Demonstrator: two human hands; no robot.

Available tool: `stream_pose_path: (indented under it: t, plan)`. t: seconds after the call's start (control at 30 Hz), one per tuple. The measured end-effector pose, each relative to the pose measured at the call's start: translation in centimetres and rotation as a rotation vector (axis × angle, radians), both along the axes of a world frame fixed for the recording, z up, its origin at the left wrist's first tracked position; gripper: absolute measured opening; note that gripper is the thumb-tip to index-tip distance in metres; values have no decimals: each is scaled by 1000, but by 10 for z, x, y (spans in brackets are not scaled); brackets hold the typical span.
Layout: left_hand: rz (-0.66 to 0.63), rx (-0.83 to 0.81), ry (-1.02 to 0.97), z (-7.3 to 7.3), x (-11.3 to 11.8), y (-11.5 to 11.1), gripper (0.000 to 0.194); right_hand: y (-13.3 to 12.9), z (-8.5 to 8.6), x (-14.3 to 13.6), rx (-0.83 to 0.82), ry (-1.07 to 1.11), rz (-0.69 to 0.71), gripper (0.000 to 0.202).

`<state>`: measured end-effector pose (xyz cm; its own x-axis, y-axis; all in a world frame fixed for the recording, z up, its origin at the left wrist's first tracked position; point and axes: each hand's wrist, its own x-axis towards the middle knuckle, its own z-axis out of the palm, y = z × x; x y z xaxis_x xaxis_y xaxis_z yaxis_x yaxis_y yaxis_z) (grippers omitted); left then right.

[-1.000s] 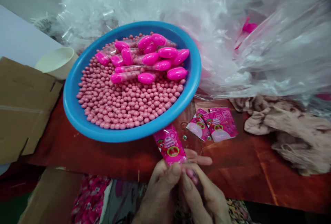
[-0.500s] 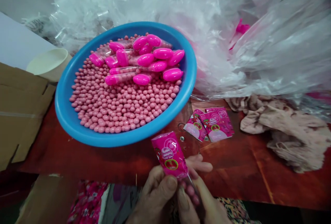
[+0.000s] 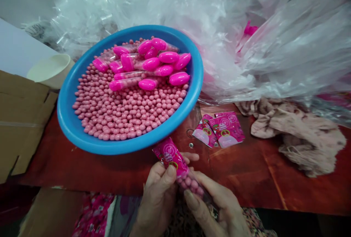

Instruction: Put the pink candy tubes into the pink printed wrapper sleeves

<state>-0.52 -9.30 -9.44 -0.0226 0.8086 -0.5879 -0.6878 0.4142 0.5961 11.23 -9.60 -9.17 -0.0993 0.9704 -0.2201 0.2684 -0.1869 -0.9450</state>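
Near the bottom centre, a pink printed wrapper (image 3: 170, 155) covers the upper part of a clear tube of pink balls (image 3: 192, 184). My left hand (image 3: 159, 193) pinches the wrapper, thumb on its front. My right hand (image 3: 216, 204) grips the tube lower down, thumb and fingers on its sides. Just beyond, a blue basin (image 3: 128, 148) holds many loose pink balls (image 3: 123, 116) and a pile of clear tubes with bright pink ends (image 3: 149, 63). Flat printed pink wrappers (image 3: 227, 131) lie overlapping on the red table (image 3: 246, 167).
Clear plastic bags (image 3: 219, 29) are heaped behind the basin. A crumpled beige cloth (image 3: 304, 131) lies on the right. To the left are a cream bowl (image 3: 52, 71) and a cardboard box (image 3: 23, 120). Pink packages (image 3: 93, 213) show below the table edge.
Both hands have shifted apart slightly, my left hand leftward and my right hand rightward. The wrapper and tube now lean further left, showing more pink balls. The whole view has moved slightly.
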Motion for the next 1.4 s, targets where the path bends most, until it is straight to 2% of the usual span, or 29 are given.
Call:
stream_pose_path:
  t: [0.1, 0.17, 0.27, 0.43, 0.53, 0.73, 0.9, 0.97, 1.07, 1.2, 1.27, 1.4]
  plan:
    - [-1, 41, -16, -2, 0, -3, 22, -1, -11, 1, -138, 50, -58, 40]
    - [-1, 63, -3, -3, 1, -4, 22, -3, -18, 0, -166, 88, -23, 40]
    - [10, 48, 33, -2, 0, -4, 22, -3, -18, -2, -87, 112, 34, 36]
    - [6, 26, -7, -1, 0, -1, 22, 0, -5, -10, 62, 44, -86, 34]
    - [10, 37, -42, -3, -2, -1, 24, -4, -5, -12, 74, 8, -95, 35]
    - [56, 26, -64, -7, -8, -2, 23, -12, -15, -15, 75, 2, -43, 32]
    - [77, 111, -16, -5, -9, -7, 31, -11, -13, -19, 60, 25, 3, 35]
    - [92, 111, 10, -2, -9, -9, 28, -10, -10, -19, 61, 24, 22, 36]
    - [170, 68, 33, 0, -10, -11, 21, -5, -5, -19, 65, 35, 88, 38]
    - [269, 59, 62, -4, -12, -15, 27, -2, -2, -21, 105, 43, 222, 36]
    - [286, 111, 77, -8, -12, -17, 29, -5, -3, -23, 144, 33, 246, 38]
    - [265, 188, 75, -10, -9, -22, 22, -23, -7, -27, 230, -74, 207, 41]
